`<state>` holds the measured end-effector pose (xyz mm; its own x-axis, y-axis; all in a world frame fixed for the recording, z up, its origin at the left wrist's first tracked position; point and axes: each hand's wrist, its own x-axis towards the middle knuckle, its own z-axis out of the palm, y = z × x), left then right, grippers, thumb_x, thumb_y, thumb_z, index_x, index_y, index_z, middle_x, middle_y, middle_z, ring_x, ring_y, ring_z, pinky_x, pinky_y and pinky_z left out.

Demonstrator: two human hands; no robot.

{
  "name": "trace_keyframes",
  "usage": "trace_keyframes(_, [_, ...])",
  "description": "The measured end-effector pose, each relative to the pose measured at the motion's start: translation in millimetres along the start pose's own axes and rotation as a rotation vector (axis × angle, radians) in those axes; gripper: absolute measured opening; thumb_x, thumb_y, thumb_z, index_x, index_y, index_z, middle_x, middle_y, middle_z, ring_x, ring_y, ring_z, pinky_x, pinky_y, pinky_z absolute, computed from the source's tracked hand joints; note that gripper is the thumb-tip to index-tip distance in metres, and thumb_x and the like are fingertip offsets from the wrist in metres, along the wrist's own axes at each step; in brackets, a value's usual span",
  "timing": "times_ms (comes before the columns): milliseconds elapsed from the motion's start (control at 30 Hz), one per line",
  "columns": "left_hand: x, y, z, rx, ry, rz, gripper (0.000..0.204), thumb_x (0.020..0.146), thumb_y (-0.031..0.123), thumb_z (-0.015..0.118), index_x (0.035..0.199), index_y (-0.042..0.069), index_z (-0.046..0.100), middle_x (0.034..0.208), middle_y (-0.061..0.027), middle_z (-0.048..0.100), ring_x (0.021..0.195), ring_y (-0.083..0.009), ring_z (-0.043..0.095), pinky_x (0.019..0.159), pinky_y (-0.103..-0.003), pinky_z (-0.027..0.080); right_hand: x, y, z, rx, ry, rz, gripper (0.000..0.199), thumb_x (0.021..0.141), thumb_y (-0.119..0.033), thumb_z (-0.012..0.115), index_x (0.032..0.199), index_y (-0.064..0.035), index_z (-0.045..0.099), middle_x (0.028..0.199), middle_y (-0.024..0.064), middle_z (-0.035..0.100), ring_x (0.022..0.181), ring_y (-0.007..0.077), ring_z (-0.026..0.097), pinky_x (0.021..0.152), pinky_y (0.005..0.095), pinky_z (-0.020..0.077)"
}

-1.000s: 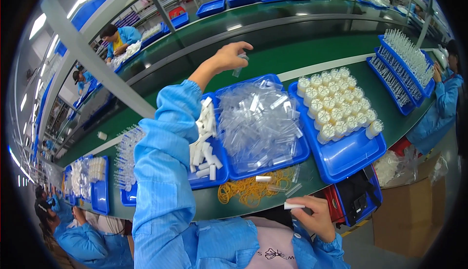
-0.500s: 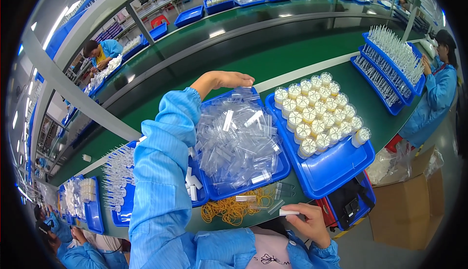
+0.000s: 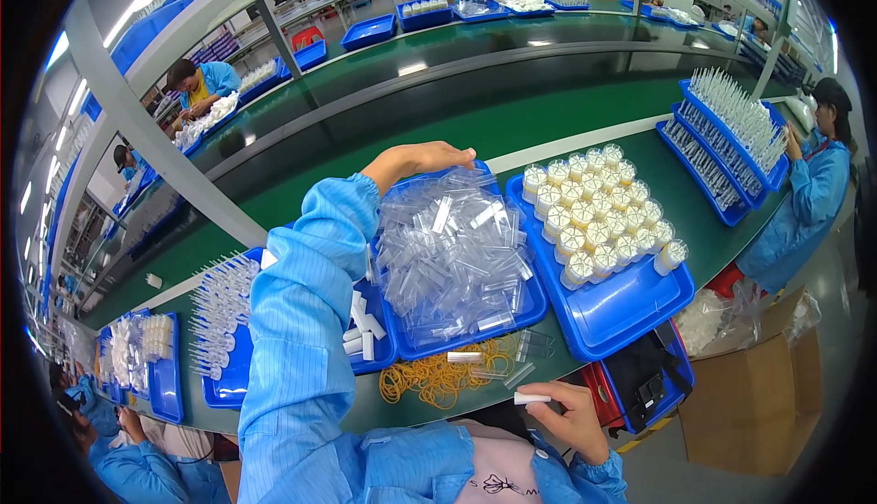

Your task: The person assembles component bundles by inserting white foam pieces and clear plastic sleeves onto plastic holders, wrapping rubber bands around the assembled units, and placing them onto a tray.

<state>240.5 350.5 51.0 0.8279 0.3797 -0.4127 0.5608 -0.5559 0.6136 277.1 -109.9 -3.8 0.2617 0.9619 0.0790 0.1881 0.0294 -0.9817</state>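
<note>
Currently one small white tube piece is pinched between the fingers of the right hand, just below the blue tray of clear plastic pieces. That tray's far rim is met by the left hand, fingers extended flat and holding nothing. Yellow rubber bands lie just below the tray; one tray of white-capped vials sits at its right.
</note>
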Motion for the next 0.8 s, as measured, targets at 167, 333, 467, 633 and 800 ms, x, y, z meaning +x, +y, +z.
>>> trace_keyframes(167, [-23, -7, 2, -0.023, 0.158, -0.002, 0.068, 0.095, 0.058, 0.037, 0.135, 0.004, 0.049, 0.145, -0.0171, 0.039, 0.137, -0.0320, 0.032, 0.111, -0.043, 0.025, 1, -8, 4, -0.030, -0.036, -0.002, 0.023, 0.080, -0.006, 0.066, 0.102, 0.0002, 0.068, 0.089, 0.0129, 0.069, 0.077, 0.0180, 0.066, 0.067, 0.0264, 0.0496])
trace_keyframes(333, [-71, -19, -14, -0.186, 0.279, 0.118, 0.070, 0.095, 0.054, 0.045, 0.143, 0.004, 0.036, 0.147, -0.0128, 0.036, 0.137, -0.0241, 0.030, 0.112, -0.036, 0.024, -3, -7, 13, -0.081, -0.100, -0.077, 0.025, 0.079, -0.001, 0.066, 0.104, -0.0019, 0.068, 0.090, 0.0120, 0.069, 0.078, 0.0189, 0.067, 0.068, 0.0271, 0.0508])
trace_keyframes(467, [-136, -34, -6, -0.240, 0.466, 0.077, 0.070, 0.095, 0.053, 0.044, 0.143, 0.002, 0.034, 0.146, -0.0155, 0.036, 0.136, -0.0274, 0.034, 0.110, -0.036, 0.028, 5, -8, 29, -0.097, -0.174, -0.090, 0.025, 0.079, -0.001, 0.066, 0.104, -0.0012, 0.068, 0.089, 0.0125, 0.069, 0.079, 0.0198, 0.067, 0.069, 0.0268, 0.0502])
trace_keyframes(633, [-216, -60, 40, 0.270, 0.671, 0.130, 0.056, 0.089, 0.043, 0.057, 0.130, 0.005, 0.051, 0.121, -0.0178, 0.060, 0.114, -0.0329, 0.055, 0.098, -0.041, 0.041, 14, -20, 50, -0.153, -0.306, -0.130, 0.025, 0.079, -0.002, 0.066, 0.104, -0.0026, 0.068, 0.085, 0.0116, 0.068, 0.073, 0.0186, 0.064, 0.064, 0.0265, 0.0482])
trace_keyframes(800, [-244, -66, 105, 0.452, 0.670, 0.162, 0.068, 0.075, 0.020, 0.073, 0.136, 0.011, 0.045, 0.117, -0.0128, 0.061, 0.113, -0.0315, 0.053, 0.100, -0.043, 0.038, 13, -35, 76, -0.189, -0.361, -0.225, 0.027, 0.077, -0.002, 0.067, 0.104, -0.0030, 0.068, 0.082, 0.0110, 0.067, 0.066, 0.0196, 0.061, 0.059, 0.0282, 0.0463])
